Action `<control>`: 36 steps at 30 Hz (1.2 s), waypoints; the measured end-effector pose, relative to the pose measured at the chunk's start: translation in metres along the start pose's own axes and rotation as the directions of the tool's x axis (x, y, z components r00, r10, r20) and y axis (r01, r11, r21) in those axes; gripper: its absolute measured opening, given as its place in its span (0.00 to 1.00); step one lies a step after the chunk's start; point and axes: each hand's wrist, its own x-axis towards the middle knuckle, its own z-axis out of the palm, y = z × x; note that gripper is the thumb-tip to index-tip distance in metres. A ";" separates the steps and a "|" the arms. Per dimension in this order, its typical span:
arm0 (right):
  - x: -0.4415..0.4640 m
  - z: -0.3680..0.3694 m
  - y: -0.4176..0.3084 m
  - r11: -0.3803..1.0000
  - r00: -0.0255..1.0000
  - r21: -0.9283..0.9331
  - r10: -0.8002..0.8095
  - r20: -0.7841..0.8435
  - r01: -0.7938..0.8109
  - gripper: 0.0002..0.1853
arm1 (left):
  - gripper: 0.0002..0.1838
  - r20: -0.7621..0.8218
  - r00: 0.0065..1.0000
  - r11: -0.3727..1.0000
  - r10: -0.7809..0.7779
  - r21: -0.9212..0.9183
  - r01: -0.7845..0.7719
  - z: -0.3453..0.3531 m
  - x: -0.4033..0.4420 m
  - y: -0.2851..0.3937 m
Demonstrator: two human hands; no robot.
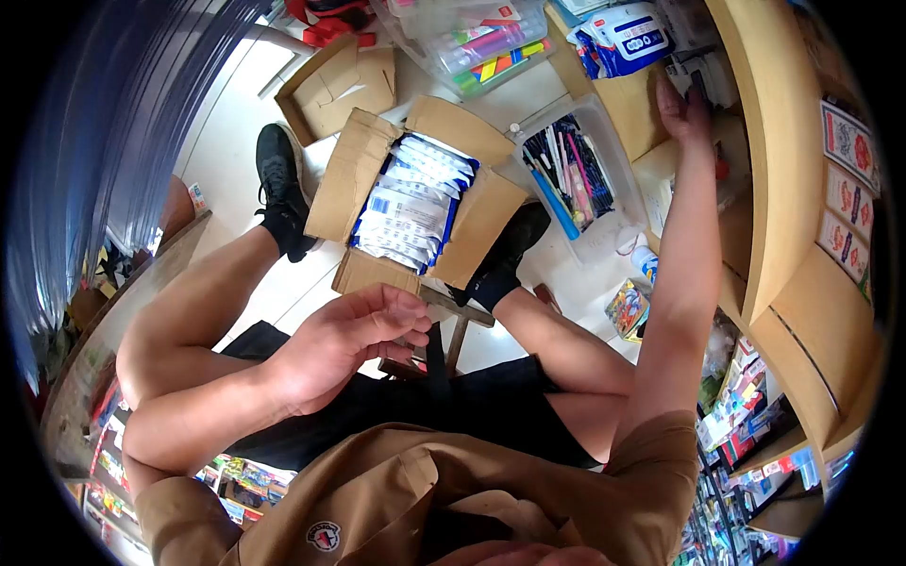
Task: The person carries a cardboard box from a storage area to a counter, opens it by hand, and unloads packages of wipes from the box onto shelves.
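Note:
My left hand [344,341] hovers over my lap, below the open cardboard box [351,156]. Its fingers curl in toward the thumb, and nothing shows between them. The box stands on the floor between my feet, flaps folded out, filled with white-and-blue packets [406,209]. My right hand [686,111] reaches out to the shelf at the upper right, thumb and fingers apart, beside wrapped goods [710,77] in shadow. Left of that hand lies a blue-and-white pack, apparently wipes [630,40]. The fingertips of my right hand are dark and partly hard to make out.
A clear plastic bin [604,121] of pens and pencils stands right of the box. Another clear container [453,71] holds colourful stationery. An open cardboard carton [340,90] lies behind. Wooden shelving [769,179] curves along the right; plastic strips [113,113] hang at left.

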 end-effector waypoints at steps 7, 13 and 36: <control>0.032 0.014 -0.002 0.924 0.919 -0.105 -0.379 -0.108 0.368 0.18 | 0.13 -0.047 0.999 0.999 0.007 -0.032 -0.009 0.008 -0.003 0.004; 0.011 0.004 0.013 0.805 0.770 -0.241 -0.590 -0.243 0.541 0.16 | 0.12 -0.049 0.998 0.999 0.027 -0.026 -0.028 0.003 -0.007 0.009; -0.267 0.024 0.421 -0.593 0.674 -0.479 0.153 0.723 0.648 0.36 | 0.20 0.432 0.881 -0.426 0.193 0.846 -0.322 -0.027 -0.002 -0.081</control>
